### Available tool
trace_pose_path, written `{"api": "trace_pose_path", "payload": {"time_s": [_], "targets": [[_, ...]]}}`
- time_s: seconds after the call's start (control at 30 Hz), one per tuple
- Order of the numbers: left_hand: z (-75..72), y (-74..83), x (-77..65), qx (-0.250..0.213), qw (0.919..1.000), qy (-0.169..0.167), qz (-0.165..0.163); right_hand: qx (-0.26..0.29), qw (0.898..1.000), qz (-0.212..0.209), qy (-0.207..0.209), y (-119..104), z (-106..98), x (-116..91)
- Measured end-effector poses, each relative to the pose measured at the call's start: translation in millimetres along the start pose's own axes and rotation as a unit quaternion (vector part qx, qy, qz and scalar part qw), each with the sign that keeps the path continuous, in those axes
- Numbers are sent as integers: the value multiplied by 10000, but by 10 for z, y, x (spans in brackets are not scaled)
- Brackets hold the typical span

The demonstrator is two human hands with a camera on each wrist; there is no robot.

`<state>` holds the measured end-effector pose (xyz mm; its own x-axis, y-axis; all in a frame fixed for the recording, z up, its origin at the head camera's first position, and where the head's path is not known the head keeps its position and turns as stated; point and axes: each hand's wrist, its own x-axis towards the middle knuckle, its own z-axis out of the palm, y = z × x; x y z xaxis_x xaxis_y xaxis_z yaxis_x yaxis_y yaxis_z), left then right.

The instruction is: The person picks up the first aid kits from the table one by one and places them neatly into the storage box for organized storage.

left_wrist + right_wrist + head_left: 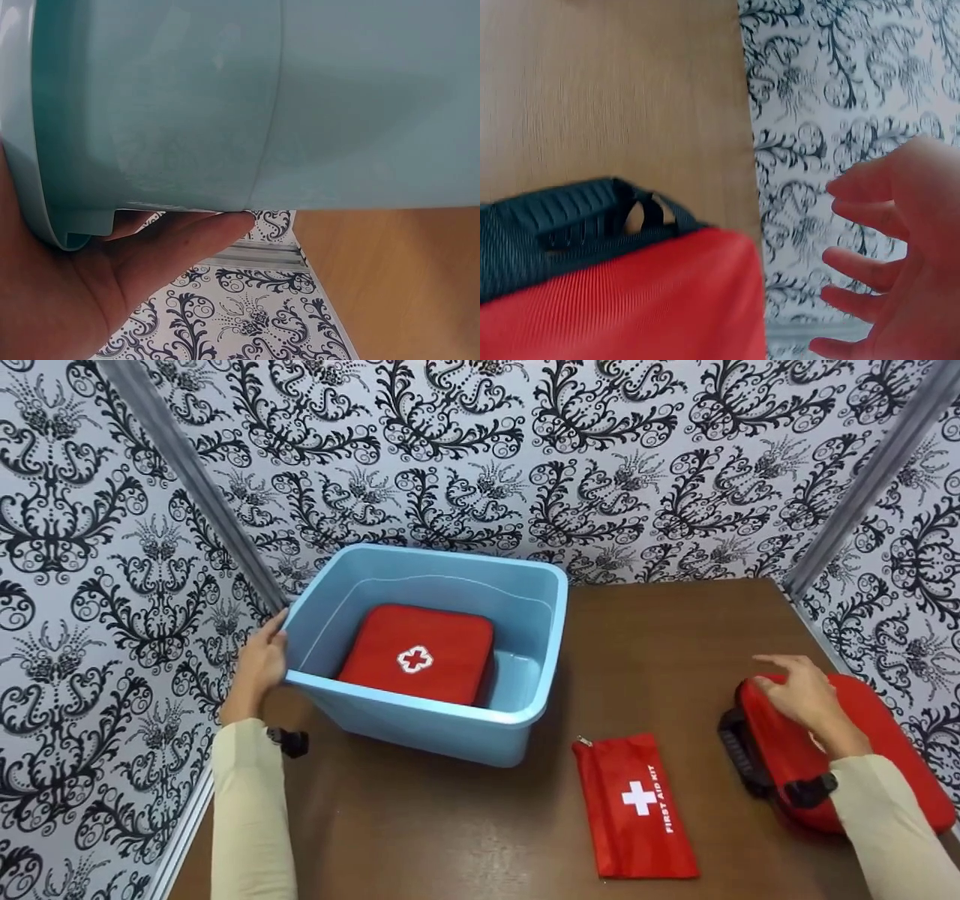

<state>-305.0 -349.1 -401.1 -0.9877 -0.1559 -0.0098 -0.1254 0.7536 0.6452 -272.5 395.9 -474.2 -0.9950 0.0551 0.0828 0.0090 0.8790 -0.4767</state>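
Observation:
My left hand (260,661) rests against the outside of a light blue plastic tub (420,716) at its left rim. In the left wrist view, the fingers (180,247) lie fairly straight along the outer wall below the rim. Inside the tub sits a red first aid case (375,652) with a white-edged cross. Over on the right, my right hand (806,697) hovers above another red case (874,720), fingers spread and holding nothing. That case has a black handle (577,217) on its near-left side.
A flat red zippered first aid pouch (645,817) with a white cross lies between the tub and the right-hand case on the brown wooden table (450,825). Patterned walls (465,450) with grey metal corner strips (870,480) enclose the back and both sides.

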Motion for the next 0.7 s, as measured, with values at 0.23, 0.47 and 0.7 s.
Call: {"api": "trace_pose_path", "payload": {"time_s": [0.23, 0.47, 0.7], "targets": [[24, -3, 23, 81, 10000, 4, 58, -140, 9988, 369, -279, 344, -143, -79], [16, -8, 36, 45, 10000, -36, -9, -312, 9913, 1161, -541, 681, -270, -194], [12, 11, 33, 81, 10000, -4, 21, -189, 9538, 2709, -1286, 973, -367, -375]]}}
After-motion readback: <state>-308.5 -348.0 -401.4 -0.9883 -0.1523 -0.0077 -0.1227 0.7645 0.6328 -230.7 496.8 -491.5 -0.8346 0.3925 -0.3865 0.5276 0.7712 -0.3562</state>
